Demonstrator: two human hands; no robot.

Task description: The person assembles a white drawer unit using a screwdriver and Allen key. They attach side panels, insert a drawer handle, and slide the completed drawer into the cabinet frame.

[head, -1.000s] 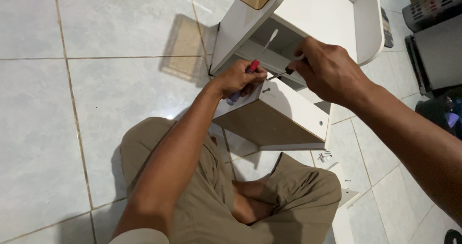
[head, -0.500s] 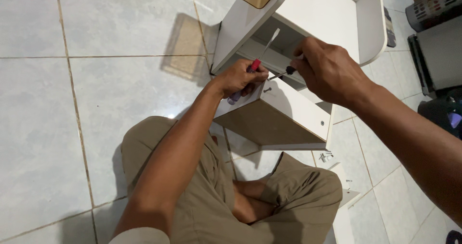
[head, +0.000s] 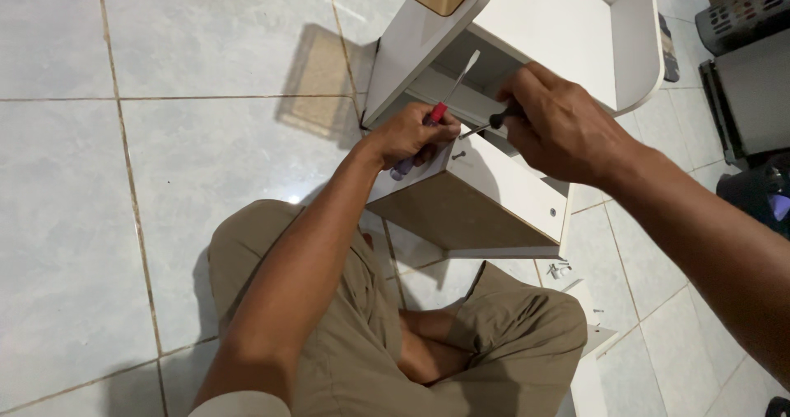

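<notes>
Pale floor tiles (head: pixel 164 162) — grey bin (head: pixel 753 88), loose screws (head: pixel 559 269)

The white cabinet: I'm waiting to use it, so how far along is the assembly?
Done: the white cabinet already has its main panels joined. In hand: the left hand holds one screwdriver at a loose panel, the right hand another. Left: spare screws on the floor.

cabinet (head: pixel 568 22): white | screwdriver (head: pixel 434 114): red and purple handle | trousers (head: pixel 362 359): khaki | floor tiles (head: pixel 164 162): pale grey
</notes>
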